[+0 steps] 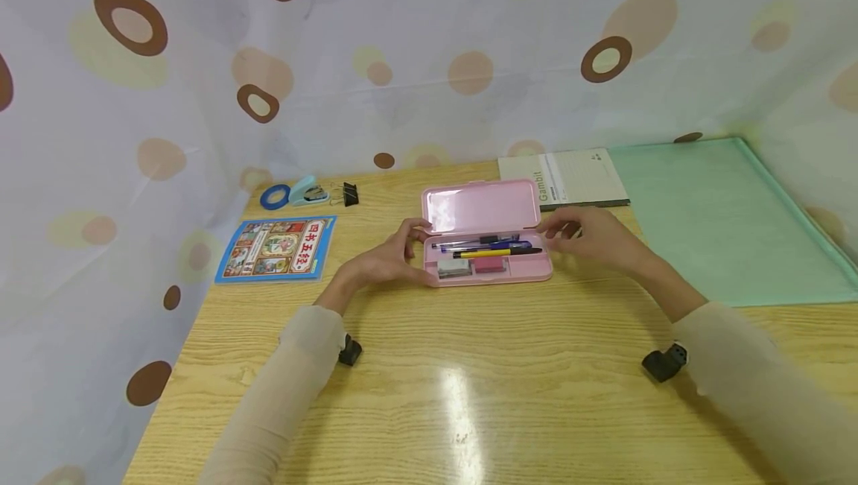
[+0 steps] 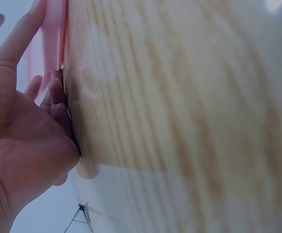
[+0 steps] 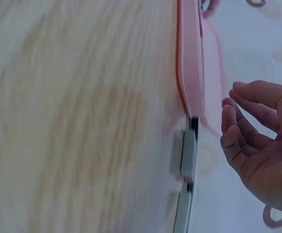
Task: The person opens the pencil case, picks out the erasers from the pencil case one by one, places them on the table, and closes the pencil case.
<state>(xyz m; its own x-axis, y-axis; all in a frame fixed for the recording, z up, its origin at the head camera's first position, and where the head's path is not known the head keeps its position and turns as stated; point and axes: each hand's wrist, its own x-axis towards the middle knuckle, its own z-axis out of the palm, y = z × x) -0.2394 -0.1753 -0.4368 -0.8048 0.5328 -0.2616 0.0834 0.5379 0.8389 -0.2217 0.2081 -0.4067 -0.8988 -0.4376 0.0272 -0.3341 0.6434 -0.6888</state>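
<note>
A pink pencil case (image 1: 482, 209) lies on the table with its lid raised toward the back. Inside are a yellow pen with a black cap (image 1: 496, 252), blue and dark-tipped pens behind it, a white eraser (image 1: 454, 269) and a pink-red eraser (image 1: 488, 265). My left hand (image 1: 384, 261) grips the case's left end, thumb at the front corner and fingers toward the back; the left wrist view shows its thumb (image 2: 26, 31) along the pink wall. By the right end hovers my right hand (image 1: 599, 238), fingers loosely bent; in the right wrist view nothing is between them.
A blue-edged booklet (image 1: 276, 248) lies on the left. Behind it are a blue tape roll (image 1: 267, 203), a mint stapler (image 1: 303, 193) and a black binder clip (image 1: 351, 194). A notebook (image 1: 583, 172) sits behind the case, beside a pale green tray (image 1: 737, 224).
</note>
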